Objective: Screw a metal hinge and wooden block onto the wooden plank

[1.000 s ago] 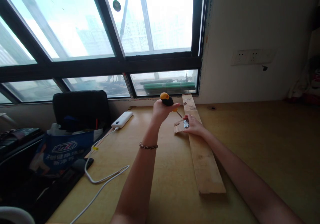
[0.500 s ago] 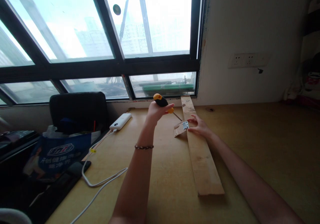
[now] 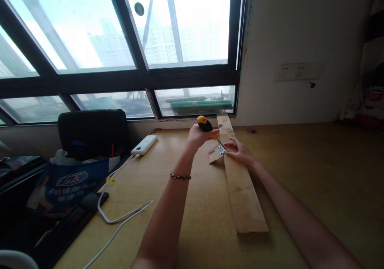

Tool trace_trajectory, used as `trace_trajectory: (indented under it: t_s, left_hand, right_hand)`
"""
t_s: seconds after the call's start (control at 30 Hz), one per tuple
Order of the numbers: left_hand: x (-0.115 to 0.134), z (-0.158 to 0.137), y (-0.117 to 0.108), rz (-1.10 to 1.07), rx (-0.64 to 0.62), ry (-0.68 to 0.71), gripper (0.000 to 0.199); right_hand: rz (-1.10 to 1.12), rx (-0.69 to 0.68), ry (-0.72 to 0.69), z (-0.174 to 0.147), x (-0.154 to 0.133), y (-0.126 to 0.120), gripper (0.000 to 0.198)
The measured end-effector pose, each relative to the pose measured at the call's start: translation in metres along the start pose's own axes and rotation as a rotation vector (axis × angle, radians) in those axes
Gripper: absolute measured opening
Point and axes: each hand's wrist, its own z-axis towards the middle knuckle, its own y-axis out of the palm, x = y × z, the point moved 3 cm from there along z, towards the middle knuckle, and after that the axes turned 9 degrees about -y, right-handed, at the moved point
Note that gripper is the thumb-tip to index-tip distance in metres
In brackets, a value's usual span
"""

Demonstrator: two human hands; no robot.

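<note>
From where I'm standing: left hand (image 3: 196, 136) is closed round the black-and-yellow handle of a screwdriver (image 3: 205, 124), butt end up, shaft slanting down and to the right of that grip. Tip is at the metal hinge (image 3: 222, 150), just below and right of the fist; can't tell from here if it's seated in a screw. Hinge sits across the joint between the small wood piece (image 3: 215, 156), below the grip and tilted, and the long board (image 3: 246, 193), which runs right of the grip, from the window end toward the person. Right hand (image 3: 242, 154) is over the board, right of the driver tip, thumb and forefinger parted at the hinge's right edge; can't tell how hard they press. Braided bracelet (image 3: 180, 176) on the wrist below the driver grip. Left of that grip, on the table (image 3: 207, 221): white power bank (image 3: 144, 145) with a white cable (image 3: 129, 217) plugged in. Further left, black chair (image 3: 93, 127) and blue bag (image 3: 75, 181)
</note>
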Motion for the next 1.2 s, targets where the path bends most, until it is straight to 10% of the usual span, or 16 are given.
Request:
trace_trajectory:
  t_s: [0.77, 1.2]
  left_hand:
    - [-0.007, 0.006, 0.005, 0.134, -0.005, 0.143, 0.029]
    - [-0.013, -0.001, 0.045, -0.077, -0.186, 0.231, 0.034]
  right_hand:
    - [-0.046, 0.004, -0.004, -0.001, -0.006, -0.001, 0.060]
    - [0.001, -0.001, -0.013, -0.001, -0.001, 0.000, 0.061]
